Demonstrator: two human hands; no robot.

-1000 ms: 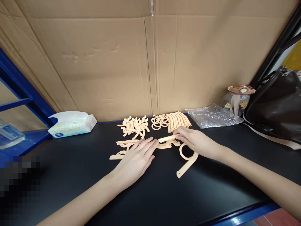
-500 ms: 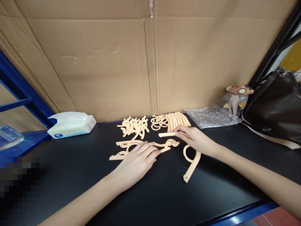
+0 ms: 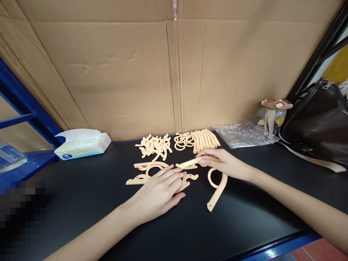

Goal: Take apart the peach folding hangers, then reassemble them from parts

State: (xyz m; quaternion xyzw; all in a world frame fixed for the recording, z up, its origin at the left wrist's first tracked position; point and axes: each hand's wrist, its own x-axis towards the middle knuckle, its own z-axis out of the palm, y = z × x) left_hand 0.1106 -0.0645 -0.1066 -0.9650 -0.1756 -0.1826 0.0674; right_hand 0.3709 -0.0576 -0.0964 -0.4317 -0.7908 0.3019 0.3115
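My right hand (image 3: 221, 161) pinches a beige curved hanger arm (image 3: 191, 162) between thumb and fingers, its holed end pointing left toward my other hand. With fingers stretched out, my left hand (image 3: 164, 185) rests palm down over several beige hanger pieces and partly hides them. A hooked piece (image 3: 192, 177) shows just right of its fingers, and a flat piece (image 3: 132, 180) and a ring (image 3: 149, 170) show on its left. Below my right hand lies another curved arm (image 3: 217, 195) with a ring (image 3: 211, 180) against it.
Behind the hands lie a pile of small hooks (image 3: 154, 145), several rings (image 3: 181, 142) and a row of curved arms (image 3: 203, 140). A tissue pack (image 3: 84, 146) is at left. Plastic film (image 3: 241, 136), a bottle (image 3: 276, 114) and a dark bag (image 3: 318, 123) stand at right.
My right hand has brought the curved arm left and nearer my left hand. My left thumb has spread outward. The hooked piece and the arm with the ring have shifted slightly.
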